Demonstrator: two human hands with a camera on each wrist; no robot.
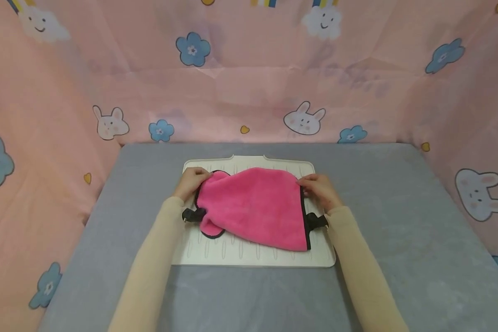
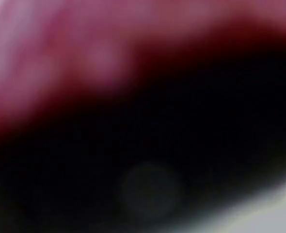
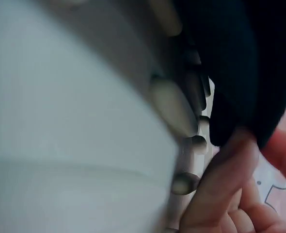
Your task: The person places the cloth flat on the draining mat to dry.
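A pink fleece cloth with black trim [image 1: 257, 210] lies spread across a white ridged tray [image 1: 240, 258]. It is gathered narrower at its left, where two rounded, black-edged lobes show, and widens to a straight black hem on the right. My left hand [image 1: 192, 182] pinches its upper left edge. At the upper right corner, my right hand [image 1: 319, 188] holds the black hem between thumb and fingers. The right wrist view shows that thumb against the dark trim [image 3: 245, 63], over the tray's raised ribs. Only blurred pink cloth [image 2: 104, 58] and black fill the left wrist view.
The tray rests on a grey cloth-covered table [image 1: 398, 230]. A pink curtain [image 1: 249, 83] printed with bunnies, clouds and blue flowers hangs behind the table and along both sides. Small black devices [image 1: 315, 221] stick out inward from both wrists, over the cloth's ends.
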